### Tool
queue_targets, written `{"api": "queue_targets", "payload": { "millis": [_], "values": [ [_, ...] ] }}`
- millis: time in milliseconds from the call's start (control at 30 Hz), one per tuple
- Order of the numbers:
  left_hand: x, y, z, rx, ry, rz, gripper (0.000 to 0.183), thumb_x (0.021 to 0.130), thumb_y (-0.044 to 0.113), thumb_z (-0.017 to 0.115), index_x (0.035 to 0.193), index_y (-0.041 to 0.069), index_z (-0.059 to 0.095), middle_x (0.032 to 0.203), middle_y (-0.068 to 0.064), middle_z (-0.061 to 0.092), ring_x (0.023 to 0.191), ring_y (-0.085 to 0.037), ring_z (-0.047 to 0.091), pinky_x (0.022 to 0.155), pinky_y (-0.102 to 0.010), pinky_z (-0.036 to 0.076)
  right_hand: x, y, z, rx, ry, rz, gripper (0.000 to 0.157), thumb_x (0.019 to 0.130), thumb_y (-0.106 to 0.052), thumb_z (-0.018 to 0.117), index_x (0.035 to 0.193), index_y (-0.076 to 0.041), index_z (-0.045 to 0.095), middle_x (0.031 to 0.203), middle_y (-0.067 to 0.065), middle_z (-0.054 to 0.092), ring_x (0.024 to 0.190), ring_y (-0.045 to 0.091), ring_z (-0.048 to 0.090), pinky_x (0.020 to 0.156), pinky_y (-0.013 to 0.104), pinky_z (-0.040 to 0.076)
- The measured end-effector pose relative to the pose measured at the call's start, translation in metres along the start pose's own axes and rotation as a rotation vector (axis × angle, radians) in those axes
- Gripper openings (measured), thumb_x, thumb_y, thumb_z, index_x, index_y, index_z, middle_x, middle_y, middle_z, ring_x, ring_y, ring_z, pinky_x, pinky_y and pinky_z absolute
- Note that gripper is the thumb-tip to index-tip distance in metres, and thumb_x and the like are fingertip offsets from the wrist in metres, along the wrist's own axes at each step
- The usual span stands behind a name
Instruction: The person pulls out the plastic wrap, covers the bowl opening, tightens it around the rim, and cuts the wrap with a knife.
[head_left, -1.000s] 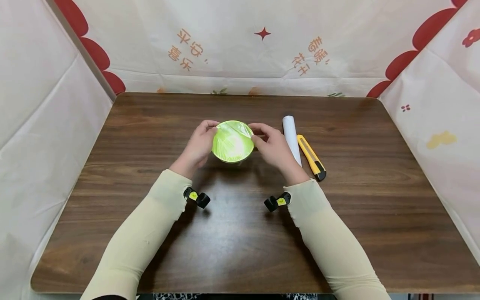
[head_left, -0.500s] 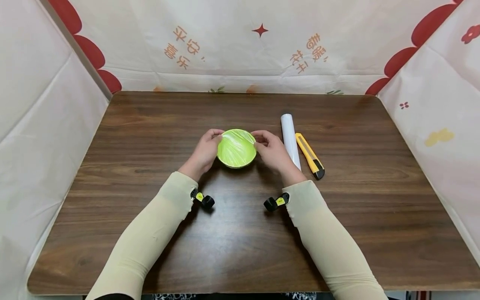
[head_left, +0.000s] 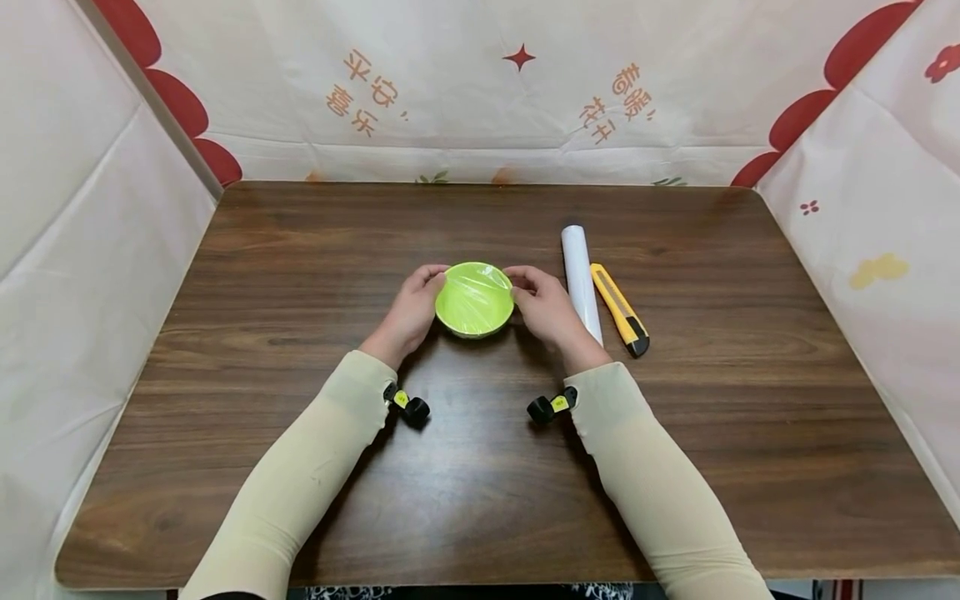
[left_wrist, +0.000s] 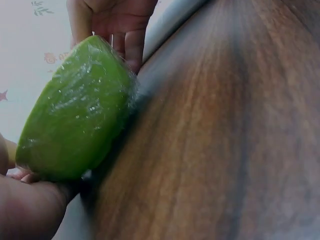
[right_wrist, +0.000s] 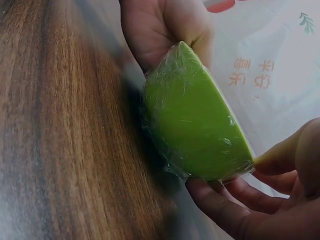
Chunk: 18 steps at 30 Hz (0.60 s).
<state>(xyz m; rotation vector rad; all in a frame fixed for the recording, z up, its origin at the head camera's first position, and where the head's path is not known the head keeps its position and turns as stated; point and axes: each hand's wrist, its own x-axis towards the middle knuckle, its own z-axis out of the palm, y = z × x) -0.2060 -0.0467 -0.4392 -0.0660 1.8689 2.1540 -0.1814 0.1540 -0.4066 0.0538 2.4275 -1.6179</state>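
Note:
A green bowl (head_left: 474, 302) covered in clear plastic wrap is near the middle of the table, mouth upward. The wrap is taut over the opening and crumpled low on the sides, as the wrist views show. My left hand (head_left: 414, 307) grips the bowl's left side, thumb at the rim. On the opposite side, my right hand (head_left: 546, 305) holds it with the thumb at the rim and curled fingers lower on the wall (right_wrist: 200, 125). The base sits at or just above the tabletop; whether it touches is hard to tell.
A white roll (head_left: 580, 279) lies just right of my right hand, partly hidden by it. Beside the roll is a yellow and black utility knife (head_left: 619, 310). The brown wooden table (head_left: 480, 500) is bordered by white printed cloth (head_left: 465, 100) at the back and sides.
Both hands have brought the bowl lower and slightly toward me and to the right, mostly in the first half second. The roll and knife stay where they were.

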Motion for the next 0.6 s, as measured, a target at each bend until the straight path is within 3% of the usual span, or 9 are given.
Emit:
{"api": "queue_targets", "payload": {
  "millis": [133,267,433,600],
  "values": [
    [0.001,-0.004,-0.002,-0.010,-0.010,0.014,0.034,0.106,0.016,0.036,0.134,-0.002,0.045,0.132,-0.017,0.049,0.116,-0.019,0.051,0.105,-0.031,0.042,0.001,-0.001,-0.001,-0.002,-0.009,0.006,0.036,0.102,-0.010,0.043,0.137,-0.010,0.050,0.129,0.015,0.055,0.108,0.026,0.058,0.078,0.038,0.059],
    [0.003,-0.007,-0.005,-0.034,-0.019,0.021,0.035,0.106,0.018,0.037,0.134,-0.001,0.046,0.131,-0.016,0.051,0.116,-0.017,0.052,0.106,-0.031,0.042,0.002,-0.001,-0.002,-0.027,-0.021,0.003,0.037,0.102,-0.010,0.043,0.139,-0.010,0.050,0.130,0.014,0.055,0.110,0.026,0.058,0.082,0.038,0.058],
    [0.003,-0.005,-0.010,-0.053,-0.046,0.003,0.040,0.106,0.022,0.036,0.138,-0.001,0.044,0.137,-0.017,0.050,0.122,-0.019,0.052,0.107,-0.033,0.042,0.000,-0.002,-0.008,-0.148,-0.035,-0.017,0.040,0.103,-0.014,0.042,0.142,-0.013,0.048,0.136,0.012,0.054,0.120,0.025,0.053,0.096,0.041,0.050],
    [0.003,0.009,-0.022,0.004,-0.083,0.020,0.046,0.107,0.022,0.033,0.145,-0.003,0.034,0.148,-0.022,0.039,0.139,-0.029,0.039,0.116,-0.038,0.032,-0.003,-0.012,-0.024,-0.255,-0.059,-0.055,0.044,0.103,-0.017,0.041,0.148,-0.017,0.041,0.144,0.012,0.050,0.122,0.027,0.052,0.097,0.043,0.045]
  ]
}}
